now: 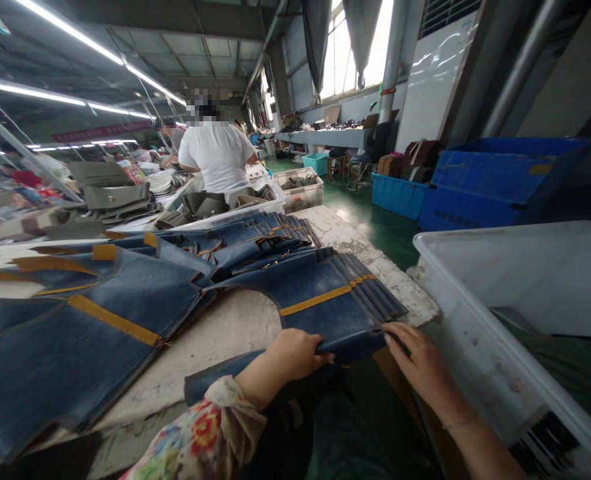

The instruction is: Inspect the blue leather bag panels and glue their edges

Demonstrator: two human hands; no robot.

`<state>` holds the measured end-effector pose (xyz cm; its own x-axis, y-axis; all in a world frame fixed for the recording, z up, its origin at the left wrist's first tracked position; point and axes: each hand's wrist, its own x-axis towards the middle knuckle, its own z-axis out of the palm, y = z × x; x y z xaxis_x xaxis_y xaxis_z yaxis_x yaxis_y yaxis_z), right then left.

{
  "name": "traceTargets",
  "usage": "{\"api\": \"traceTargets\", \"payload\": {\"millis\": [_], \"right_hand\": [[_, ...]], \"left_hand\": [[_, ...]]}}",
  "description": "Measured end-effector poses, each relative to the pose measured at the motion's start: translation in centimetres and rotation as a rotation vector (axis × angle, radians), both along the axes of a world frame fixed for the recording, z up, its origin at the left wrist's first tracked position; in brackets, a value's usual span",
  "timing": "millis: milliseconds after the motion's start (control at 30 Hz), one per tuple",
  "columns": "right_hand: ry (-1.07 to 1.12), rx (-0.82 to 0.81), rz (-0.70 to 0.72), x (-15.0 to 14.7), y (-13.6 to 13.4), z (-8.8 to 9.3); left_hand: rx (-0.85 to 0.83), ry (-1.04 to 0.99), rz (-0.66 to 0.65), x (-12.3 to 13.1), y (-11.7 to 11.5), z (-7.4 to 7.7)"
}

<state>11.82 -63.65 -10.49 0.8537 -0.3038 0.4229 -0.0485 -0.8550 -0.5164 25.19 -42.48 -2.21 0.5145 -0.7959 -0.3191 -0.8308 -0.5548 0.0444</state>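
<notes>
A fanned stack of dark blue leather pieces with a yellow stripe (325,297) lies at the near edge of a worn white worktable (235,327). My left hand (292,353) is closed on the stack's near edge, fingers curled under it. At the stack's right corner my right hand (418,363) grips it too, the thumb on top. More blue leather pieces (100,313) cover the table to the left. A floral sleeve covers my left forearm.
A large white plastic bin (500,320) stands close on the right with dark material inside. Blue crates (495,180) line the wall beyond a green floor. A person in a white shirt (218,157) works at the table's far end among grey leather piles (110,197).
</notes>
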Motion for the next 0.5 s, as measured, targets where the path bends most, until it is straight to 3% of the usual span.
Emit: {"api": "traceTargets", "payload": {"millis": [167,500], "right_hand": [[0.074,-0.096,0.202,2.1,1.6,1.1],[0.178,-0.085,0.256,3.3,2.8,0.0]], "left_hand": [[0.009,0.037,-0.005,0.8,-0.1,0.5],[0.058,-0.024,0.040,0.1,0.1,0.6]]}}
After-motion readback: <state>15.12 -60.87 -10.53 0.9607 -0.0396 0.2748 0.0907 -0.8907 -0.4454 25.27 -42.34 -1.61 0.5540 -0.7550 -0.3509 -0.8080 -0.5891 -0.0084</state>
